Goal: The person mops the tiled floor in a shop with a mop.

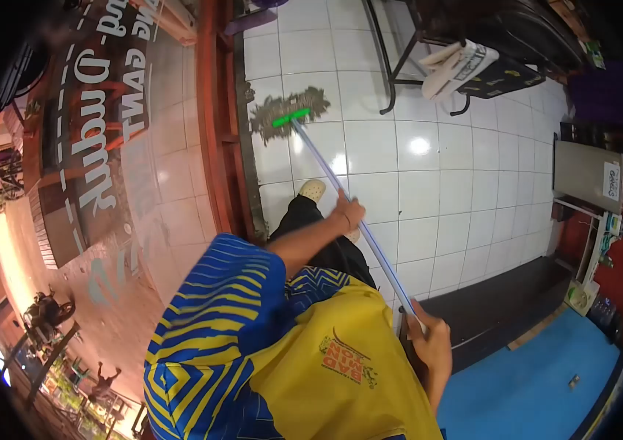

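Observation:
A mop with a grey string head (310,105), a green clamp and a pale blue handle (379,249) slants across the view. Its strings lie spread on the white tiled floor (458,198), close to the wooden frame of a glass front. My left hand (350,211) is closed round the middle of the handle. Lower right, my right hand (432,341) grips the handle near its upper end. One light-coloured clog (313,190) shows ahead of my dark trousers, left of the handle; the other is mostly hidden behind my left hand.
A glass pane with lettering (99,147) runs along the left in a reddish wooden frame (220,125). Black metal furniture legs (388,103) and a folded newspaper (458,66) are at the top. A dark ledge (502,301) and a blue surface (531,374) lie on the right.

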Motion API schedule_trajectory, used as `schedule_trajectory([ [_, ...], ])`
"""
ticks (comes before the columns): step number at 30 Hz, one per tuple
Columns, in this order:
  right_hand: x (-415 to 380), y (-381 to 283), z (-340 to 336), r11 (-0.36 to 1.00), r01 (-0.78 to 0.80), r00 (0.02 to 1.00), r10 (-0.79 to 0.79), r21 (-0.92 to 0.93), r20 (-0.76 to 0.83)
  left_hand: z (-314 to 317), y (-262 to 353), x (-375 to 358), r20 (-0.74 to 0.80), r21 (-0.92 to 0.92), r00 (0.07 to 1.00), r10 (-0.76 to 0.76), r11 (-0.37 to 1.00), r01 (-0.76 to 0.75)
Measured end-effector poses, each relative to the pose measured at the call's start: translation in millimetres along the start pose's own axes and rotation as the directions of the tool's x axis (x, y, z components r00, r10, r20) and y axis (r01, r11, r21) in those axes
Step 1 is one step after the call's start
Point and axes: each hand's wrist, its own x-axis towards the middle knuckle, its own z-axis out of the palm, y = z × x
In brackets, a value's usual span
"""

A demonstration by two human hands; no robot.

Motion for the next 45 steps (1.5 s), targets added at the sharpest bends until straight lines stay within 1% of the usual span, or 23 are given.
schedule_trajectory([
  [2, 38.4, -54.7, 13.5, 0.990, -0.025, 1.000, 0.027, -0.136, 0.012, -2.9, -65.8, 19.3, -0.045, 0.028, 0.999, -0.025, 0.999, 0.026],
  [4, 92.7, -67.0, 52.9, 0.982, 0.178, 0.982, -0.180, -0.059, -0.047, 0.2, -144.7, 52.0, -0.072, 0.152, 0.989, -0.133, 0.978, 0.142],
  [6, 140.0, -89.4, 94.3, 0.976, 0.215, 0.976, -0.214, 0.013, -0.048, -10.9, -214.8, 71.3, -0.094, 0.228, 0.960, -0.263, 0.933, 0.278],
  [7, 154.4, -102.0, 108.9, 0.970, 0.241, 0.968, -0.239, 0.011, -0.073, -25.7, -234.1, 70.8, -0.068, 0.224, 0.940, -0.334, 0.913, 0.341],
  [9, 162.0, -111.3, 120.8, 0.951, 0.310, 0.943, -0.305, 0.016, -0.134, -46.4, -238.1, 48.9, -0.238, 0.068, 0.881, -0.409, 0.898, 0.435],
  [10, 155.6, -108.4, 116.4, 0.963, 0.269, 0.959, -0.266, 0.013, -0.100, -59.8, -229.2, 41.6, -0.125, 0.123, 0.928, -0.350, 0.923, 0.365],
  [14, 108.1, -53.8, 74.3, 0.980, 0.187, 0.980, -0.180, 0.074, -0.090, 19.7, -151.9, 75.9, -0.221, 0.140, 0.918, -0.329, 0.921, 0.364],
  [15, 82.7, -44.5, 56.4, 0.998, 0.031, 0.999, -0.033, -0.047, -0.029, 14.6, -116.6, 66.3, -0.065, 0.110, 0.971, -0.232, 0.965, 0.238],
  [17, 26.6, -11.8, 27.4, 0.982, -0.182, 0.983, 0.180, 0.058, 0.031, 3.8, -34.5, 38.8, 0.156, 0.124, 0.984, -0.083, 0.990, 0.064],
  [18, -2.7, 6.0, 17.3, 0.988, -0.096, 0.994, 0.102, 0.119, -0.044, 16.2, 4.1, 33.4, 0.189, 0.031, 0.978, -0.093, 0.996, 0.089],
  [19, -30.4, 4.7, -2.5, 0.959, -0.224, 0.973, 0.230, 0.173, -0.010, 4.8, 38.0, 18.1, 0.314, 0.005, 0.949, 0.011, 1.000, -0.013],
  [20, -57.3, -4.5, -23.4, 0.909, -0.352, 0.934, 0.355, 0.221, 0.029, 4.9, 65.9, 5.3, 0.286, -0.023, 0.951, 0.118, 0.993, -0.116],
  [22, -92.4, -17.2, -46.1, 0.924, -0.285, 0.945, 0.316, 0.256, -0.088, 20.4, 100.8, 4.5, 0.237, 0.000, 0.963, 0.125, 0.992, -0.129],
  [27, -85.5, -35.7, -74.8, 0.770, -0.428, 0.865, 0.501, 0.473, -0.031, 27.9, 126.2, -3.2, 0.045, 0.103, 0.990, 0.136, 0.985, -0.140],
  [29, -67.2, -38.7, -80.3, 0.761, -0.462, 0.854, 0.520, 0.455, -0.003, -21.7, 100.2, -2.9, 0.288, -0.164, 0.925, 0.247, 0.965, -0.207],
  [33, -23.8, -60.8, -73.0, 0.839, -0.364, 0.916, 0.401, 0.404, -0.007, -28.3, 51.2, 7.9, 0.156, -0.103, 0.985, 0.077, 0.993, -0.062],
  [35, 1.4, -75.1, -62.4, 0.886, -0.276, 0.953, 0.302, 0.373, -0.014, -25.9, 12.7, 4.5, -0.141, -0.133, 0.989, 0.034, 0.990, -0.053],
  [36, 15.6, -81.1, -53.5, 0.922, -0.221, 0.970, 0.240, 0.317, -0.022, -30.5, -5.9, -3.1, -0.372, -0.152, 0.927, -0.050, 0.988, -0.008],
  [37, 30.7, -87.6, -41.6, 0.950, -0.166, 0.984, 0.177, 0.264, -0.019, -34.7, -28.4, -4.2, -0.447, -0.170, 0.891, -0.075, 0.985, -0.003],
  [39, 63.7, -95.0, -11.0, 0.973, -0.031, 1.000, 0.031, 0.230, 0.003, -45.3, -63.4, -7.8, -0.419, -0.164, 0.878, -0.232, 0.970, 0.178],
  [41, 105.5, -82.3, 44.6, 0.942, 0.262, 0.963, -0.244, 0.207, -0.112, -36.3, -115.4, 6.5, -0.465, -0.139, 0.829, -0.312, 0.950, 0.279],
  [43, 133.2, -103.4, 77.6, 0.973, 0.200, 0.978, -0.192, 0.113, -0.083, -49.9, -153.8, 2.1, -0.441, -0.081, 0.797, -0.413, 0.902, 0.423],
  [45, 155.0, -95.9, 119.0, 0.944, 0.309, 0.947, -0.293, 0.120, -0.131, -37.3, -199.1, 11.7, -0.324, 0.060, 0.851, -0.413, 0.889, 0.455],
])
